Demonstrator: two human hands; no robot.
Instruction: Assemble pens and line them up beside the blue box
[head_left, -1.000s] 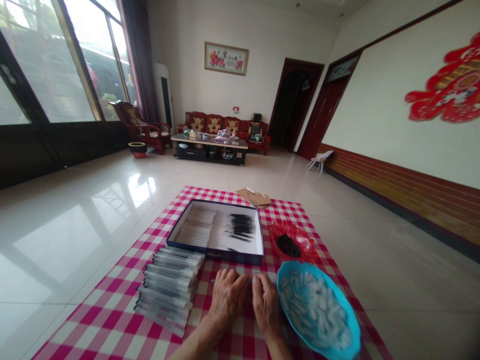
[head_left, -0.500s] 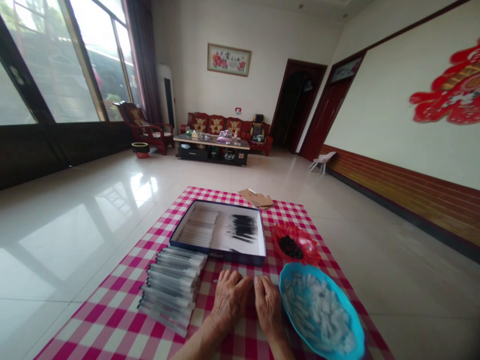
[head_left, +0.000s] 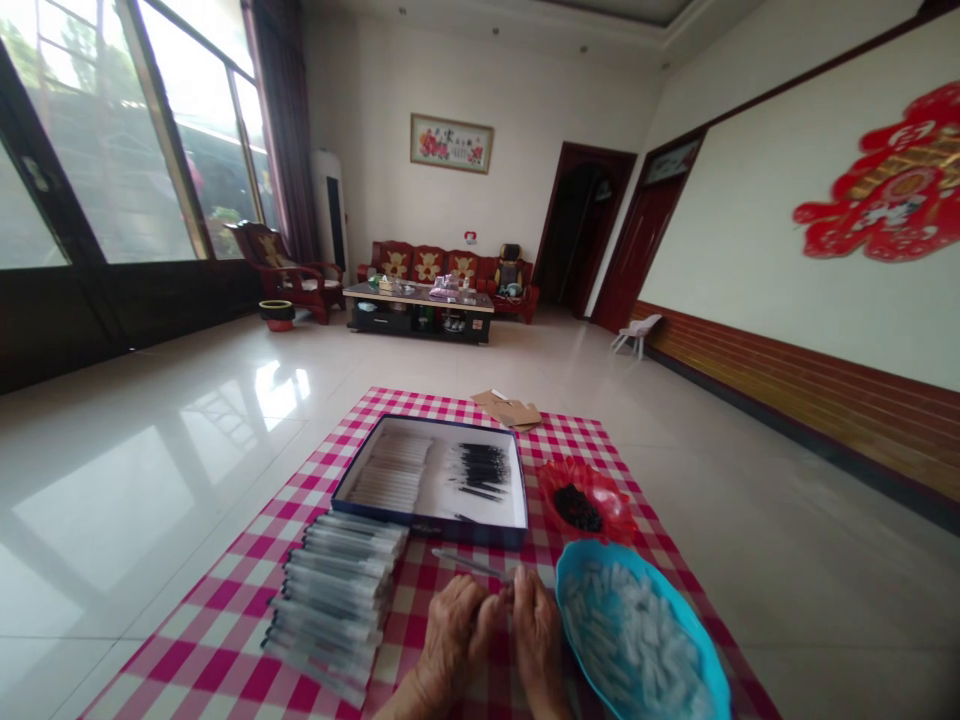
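A clear pen barrel [head_left: 471, 564] slants out to the left from the pinched fingertips of my right hand [head_left: 535, 625]. Just below it, my left hand [head_left: 456, 620] is closed, thumb and fingers curled close to the right fingertips. Something small and dark shows between the hands, too small to name. Beside my left hand lies a stack of assembled pens [head_left: 330, 600] with dark ends. Ahead, a shallow box [head_left: 442, 530] holds clear tubes [head_left: 394, 465] on the left and black pen parts [head_left: 482, 465] on the right.
A blue bowl [head_left: 716, 650] of whitish caps [head_left: 637, 620] stands right of my right hand. Behind it is a red petal-shaped dish [head_left: 619, 510] with small black pieces [head_left: 576, 508]. Brown cardboard [head_left: 510, 410] lies at the checked tablecloth's [head_left: 187, 640] far edge.
The pen barrel, mostly hidden behind my left hand before, now shows above it, held at the right fingertips. My left hand has shifted down from it. The view has tilted slightly upward.
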